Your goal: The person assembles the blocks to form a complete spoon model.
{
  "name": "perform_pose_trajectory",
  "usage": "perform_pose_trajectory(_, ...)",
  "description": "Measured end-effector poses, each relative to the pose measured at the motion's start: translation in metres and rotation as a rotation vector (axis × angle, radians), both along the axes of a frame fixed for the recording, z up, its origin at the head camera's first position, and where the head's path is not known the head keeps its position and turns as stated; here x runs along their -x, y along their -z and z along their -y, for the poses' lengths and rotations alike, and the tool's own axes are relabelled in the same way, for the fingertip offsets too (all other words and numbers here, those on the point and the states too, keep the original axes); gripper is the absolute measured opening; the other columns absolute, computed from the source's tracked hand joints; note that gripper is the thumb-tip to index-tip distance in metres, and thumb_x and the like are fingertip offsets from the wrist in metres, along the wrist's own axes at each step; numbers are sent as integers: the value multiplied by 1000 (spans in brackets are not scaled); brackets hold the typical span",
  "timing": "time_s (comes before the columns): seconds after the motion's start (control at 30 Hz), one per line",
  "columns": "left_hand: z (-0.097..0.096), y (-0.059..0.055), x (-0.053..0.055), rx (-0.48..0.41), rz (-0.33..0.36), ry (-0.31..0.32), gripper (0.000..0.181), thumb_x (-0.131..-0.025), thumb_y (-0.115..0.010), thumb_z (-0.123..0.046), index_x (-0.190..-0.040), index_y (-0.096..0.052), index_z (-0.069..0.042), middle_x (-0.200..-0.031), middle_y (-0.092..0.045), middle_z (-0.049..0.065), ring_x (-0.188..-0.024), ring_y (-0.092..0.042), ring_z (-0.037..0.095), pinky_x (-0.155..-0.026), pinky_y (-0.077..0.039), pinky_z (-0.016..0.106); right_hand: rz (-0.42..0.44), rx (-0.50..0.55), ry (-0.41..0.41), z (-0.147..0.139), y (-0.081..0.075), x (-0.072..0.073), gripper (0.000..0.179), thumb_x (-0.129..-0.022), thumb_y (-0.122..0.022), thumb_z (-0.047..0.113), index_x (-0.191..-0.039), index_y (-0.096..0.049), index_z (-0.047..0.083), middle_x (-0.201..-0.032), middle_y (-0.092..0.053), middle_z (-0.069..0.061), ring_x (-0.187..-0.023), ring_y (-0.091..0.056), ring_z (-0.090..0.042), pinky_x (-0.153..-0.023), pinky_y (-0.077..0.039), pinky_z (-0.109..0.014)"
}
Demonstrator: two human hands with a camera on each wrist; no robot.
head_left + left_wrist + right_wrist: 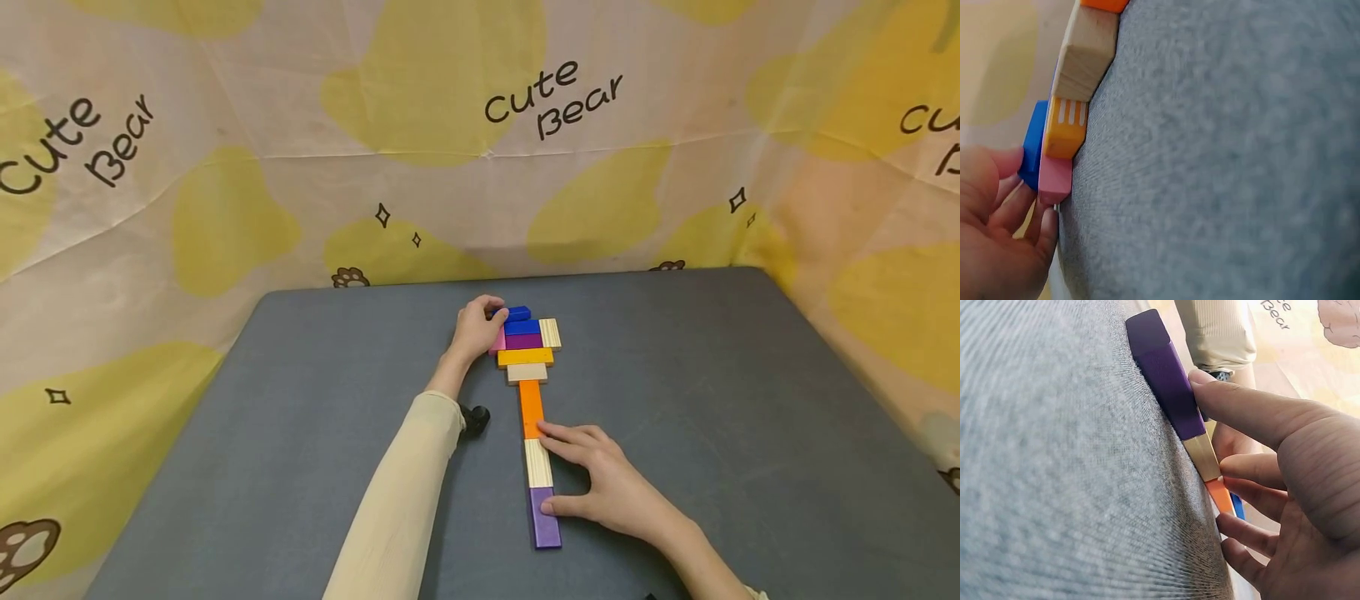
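Wooden blocks lie on the grey table in one figure. My left hand (474, 327) is at its far end, thumb and fingers pinching a blue block (517, 314). Beneath that hand shows a pink block (497, 340), beside a second blue block (522, 327) and a dark purple block (523, 342). Nearer me come a yellow block (525, 357) and a beige block (527, 373). A column follows: an orange block (531, 408), a plain wood block (538, 463), a purple block (545, 529). My right hand (615, 487) rests its thumb on the purple block, fingertips at the orange one.
Another plain wood block (550, 333) closes the far group on the right. The grey table (300, 467) reaches back to a patterned cloth (450, 125) hanging behind it. A dark wrist device (475, 421) sticks out from my left sleeve (397, 500).
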State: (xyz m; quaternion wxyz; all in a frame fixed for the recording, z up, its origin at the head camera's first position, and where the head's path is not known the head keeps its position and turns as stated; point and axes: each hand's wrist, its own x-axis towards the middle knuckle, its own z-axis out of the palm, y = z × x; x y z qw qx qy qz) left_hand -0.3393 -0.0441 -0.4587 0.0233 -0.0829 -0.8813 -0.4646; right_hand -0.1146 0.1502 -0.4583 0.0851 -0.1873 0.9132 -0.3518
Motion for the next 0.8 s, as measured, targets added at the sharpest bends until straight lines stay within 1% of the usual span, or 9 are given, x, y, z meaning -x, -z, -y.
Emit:
perform_pose_trajectory(0.2, -4, 1, 0, -24, 2, -73, 29, -100, -60, -17, -126, -62, -5, -119, -63, 11, -105, -55, 25, -94, -46, 36, -33, 17, -19, -2, 1, 0, 80, -74, -80, 56, -141, -57, 20, -148, -42, 13, -119, -38, -15, -98, -38, -53)
perform_pose_trajectory(0.33, -6, 1, 2, -58, -4, -95, 28, -98, -64, -15, -123, -63, -4, -116, -66, 9, -104, -58, 24, -93, -46, 35, -35, 19, -21, -2, 1, -1, 80, -75, -80, 57, -142, -56, 21, -148, -42, 13, -119, -38, -15, -98, -38, -53)
perform_pose_trajectory(0.5, -10, 0, 2, -99, -18, -89, 27, -95, -67, -11, -120, -65, -3, -113, -68, 8, -104, -59, 24, -95, -45, 34, -39, 22, -23, -3, 1, -1, 79, -75, -81, 55, -142, -56, 20, -148, -42, 12, -120, -38, -15, -99, -37, -54)
perform_pose_trajectory(0.53, -11, -1, 2, -97, -31, -88, 26, -94, -68, -10, -118, -65, -2, -112, -69, 8, -103, -60, 24, -93, -46, 34, -40, 20, -23, -3, 1, -1, 79, -75, -80, 55, -141, -57, 20, -148, -42, 12, -120, -38, -15, -99, -37, -54)
perform_pose_trajectory(0.63, -14, -2, 0, -97, -43, -75, 23, -94, -67, -7, -117, -65, -3, -110, -69, 7, -101, -58, 24, -92, -45, 34, -41, 18, -27, -3, 0, -1, 80, -75, -80, 56, -141, -57, 20, -148, -42, 11, -121, -37, -16, -99, -37, -54)
perform_pose_trajectory(0.8, -16, 0, 0, -86, -27, -52, 24, -95, -63, -2, -119, -64, -3, -114, -68, 9, -103, -56, 26, -94, -44, 35, -40, 17, -33, -2, 0, -1, 80, -75, -79, 57, -142, -56, 19, -149, -42, 11, -121, -37, -16, -99, -37, -54)
